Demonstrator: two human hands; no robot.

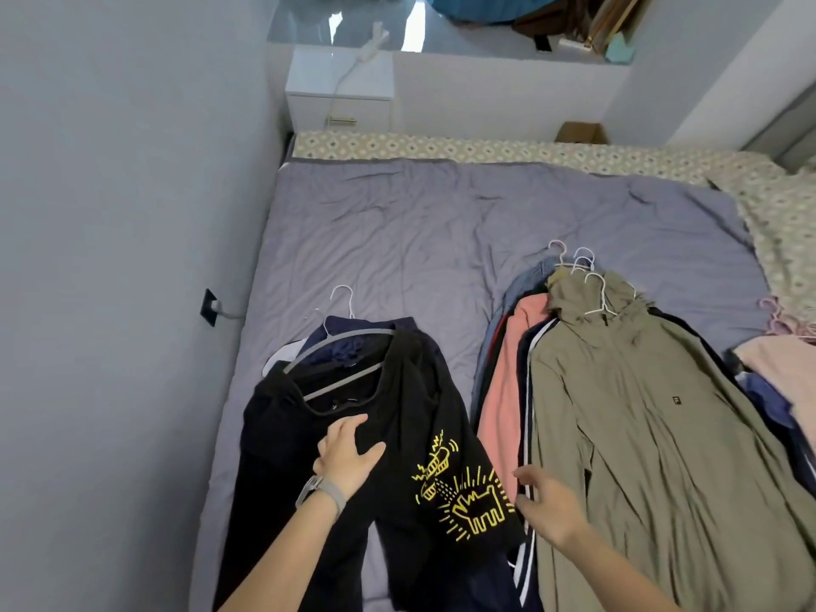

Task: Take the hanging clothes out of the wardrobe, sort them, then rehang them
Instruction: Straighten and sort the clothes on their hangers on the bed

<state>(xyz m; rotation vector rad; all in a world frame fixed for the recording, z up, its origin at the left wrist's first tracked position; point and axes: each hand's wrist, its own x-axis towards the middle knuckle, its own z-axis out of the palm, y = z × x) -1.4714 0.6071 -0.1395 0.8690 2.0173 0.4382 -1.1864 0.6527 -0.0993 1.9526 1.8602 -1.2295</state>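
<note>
I count two piles on the grey quilt [397,223]. My left hand [349,452] rests flat, fingers released, on the black printed shirt [424,417]; my right hand [545,505], fingers relaxed, touches the olive jacket [640,413].

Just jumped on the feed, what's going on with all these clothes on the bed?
A person is sorting hangered clothes into piles on a grey-blue bedspread. The left hand rests flat on a black T-shirt with a yellow print, which tops the left pile on a grey hanger. The right hand hovers open at the edge of the middle pile, topped by an olive hooded jacket over a pink garment. A third pile sits at the far right.
</note>
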